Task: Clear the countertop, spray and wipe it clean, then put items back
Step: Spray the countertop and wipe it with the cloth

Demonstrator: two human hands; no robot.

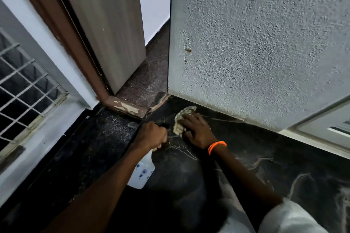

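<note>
Your right hand [197, 130] presses a crumpled beige cloth [182, 119] flat-fingered at the black marble countertop's [265, 166] back corner.
Your left hand [151, 135] grips a white plastic spray bottle [142, 173], nozzle hidden.

Your way forward ends at the rough grey plastered wall [255, 43] rising straight from the back edge of the black veined stone countertop [265, 166], and at the chipped brown wooden door frame [125, 107] closing the corner. Bare stone lies open to your right, while the white-barred window [22, 85] hems the left.
</note>
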